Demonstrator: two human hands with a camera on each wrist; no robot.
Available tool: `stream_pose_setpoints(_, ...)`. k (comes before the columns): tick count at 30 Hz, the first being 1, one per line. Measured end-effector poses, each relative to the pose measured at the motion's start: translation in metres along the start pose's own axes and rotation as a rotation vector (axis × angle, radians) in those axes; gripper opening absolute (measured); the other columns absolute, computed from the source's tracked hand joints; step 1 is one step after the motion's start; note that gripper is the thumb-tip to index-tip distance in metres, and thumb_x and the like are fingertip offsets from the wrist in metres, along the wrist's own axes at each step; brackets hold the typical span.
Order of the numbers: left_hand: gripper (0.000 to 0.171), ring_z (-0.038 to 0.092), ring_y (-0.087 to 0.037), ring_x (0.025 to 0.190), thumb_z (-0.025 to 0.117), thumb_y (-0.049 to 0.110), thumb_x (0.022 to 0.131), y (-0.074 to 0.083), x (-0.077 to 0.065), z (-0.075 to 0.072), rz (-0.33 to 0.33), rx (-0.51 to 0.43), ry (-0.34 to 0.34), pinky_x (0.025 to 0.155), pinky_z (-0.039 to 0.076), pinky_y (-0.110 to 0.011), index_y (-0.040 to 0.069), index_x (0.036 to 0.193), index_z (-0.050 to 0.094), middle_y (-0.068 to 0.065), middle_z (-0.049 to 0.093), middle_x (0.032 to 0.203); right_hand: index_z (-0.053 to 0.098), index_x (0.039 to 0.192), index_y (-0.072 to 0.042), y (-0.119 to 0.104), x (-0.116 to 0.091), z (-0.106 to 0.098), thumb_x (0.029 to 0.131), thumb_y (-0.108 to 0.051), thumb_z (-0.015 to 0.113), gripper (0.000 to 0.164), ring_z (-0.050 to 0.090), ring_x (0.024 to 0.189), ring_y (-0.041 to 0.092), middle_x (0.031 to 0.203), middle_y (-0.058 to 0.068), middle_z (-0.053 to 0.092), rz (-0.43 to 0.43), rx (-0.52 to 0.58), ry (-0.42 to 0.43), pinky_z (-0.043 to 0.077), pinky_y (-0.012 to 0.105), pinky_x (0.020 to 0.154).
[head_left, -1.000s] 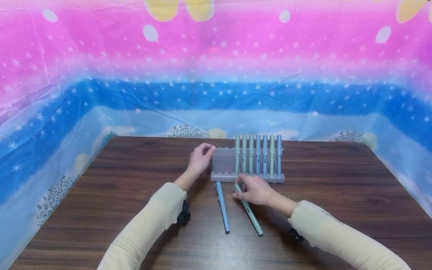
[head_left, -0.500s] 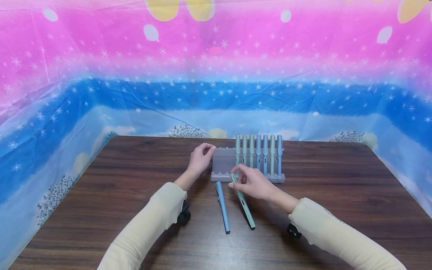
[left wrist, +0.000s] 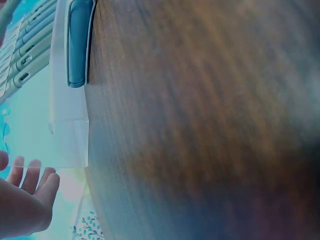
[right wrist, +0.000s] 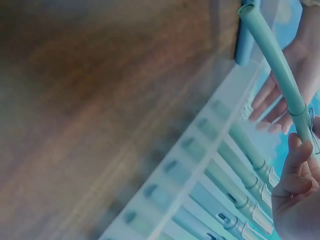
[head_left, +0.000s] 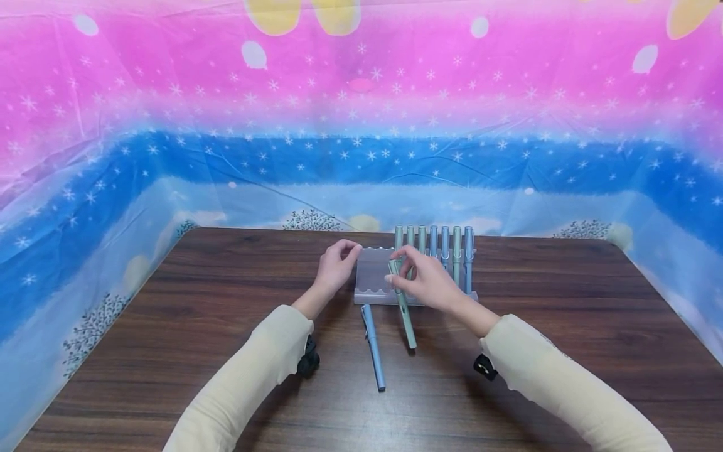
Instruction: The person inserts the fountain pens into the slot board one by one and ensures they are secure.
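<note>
My right hand [head_left: 426,279] pinches a green pen [head_left: 405,323] by its capped end, in front of the rack. The pen slants with its lower end toward me, raised off the table. In the right wrist view thumb and fingers close round the pen [right wrist: 277,62] near its clip. My left hand [head_left: 334,267] pinches the upper left corner of a translucent pen rack [head_left: 373,270]; its fingers [left wrist: 31,175] show at the rack's side in the left wrist view. Several green and blue pens stand upright in the rack's right part, some hidden behind my right hand.
A blue pen [head_left: 373,348] lies on the dark wooden table [head_left: 243,376], in front of the rack's left part. Vacant notches run along the rack's left half. A patterned pink and blue cloth [head_left: 316,163] hangs behind and beside the table.
My right hand has lifted the green pen off the table and carried it up toward the rack, turning it more upright. The left hand and the blue pen have stayed put.
</note>
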State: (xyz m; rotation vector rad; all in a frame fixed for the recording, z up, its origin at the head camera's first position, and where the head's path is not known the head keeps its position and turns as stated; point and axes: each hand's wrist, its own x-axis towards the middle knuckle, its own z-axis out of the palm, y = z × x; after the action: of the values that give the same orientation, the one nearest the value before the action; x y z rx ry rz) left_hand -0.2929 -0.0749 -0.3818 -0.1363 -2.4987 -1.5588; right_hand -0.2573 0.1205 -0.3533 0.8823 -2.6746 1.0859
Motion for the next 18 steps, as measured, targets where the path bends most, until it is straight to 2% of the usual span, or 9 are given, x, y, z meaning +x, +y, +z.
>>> stream_pose_setpoints(9, 0.023, 0.054, -0.022, 0.09, 0.051, 0.021, 0.09, 0.0, 0.0, 0.0, 0.003, -0.006, -0.004, 0.079, 0.043, -0.034, 0.002, 0.099, 0.06, -0.01, 0.059, 0.097, 0.05, 0.111, -0.01, -0.003, 0.014, -0.009, 0.082, -0.024, 0.063, 0.035, 0.049, 0.051, 0.013, 0.073, -0.002, 0.057, 0.04, -0.03, 0.06, 0.041, 0.03, 0.047)
stream_pose_setpoints(18, 0.022, 0.055, -0.022, 0.086, 0.052, 0.021, 0.089, 0.0, 0.0, 0.001, 0.003, 0.004, 0.012, 0.077, 0.043, -0.034, 0.002, 0.098, 0.061, -0.01, 0.06, 0.095, 0.05, 0.112, -0.01, -0.004, 0.024, -0.016, 0.082, -0.024, 0.063, 0.036, 0.049, 0.052, 0.012, 0.073, -0.003, 0.058, 0.021, -0.052, 0.127, 0.04, 0.03, 0.047)
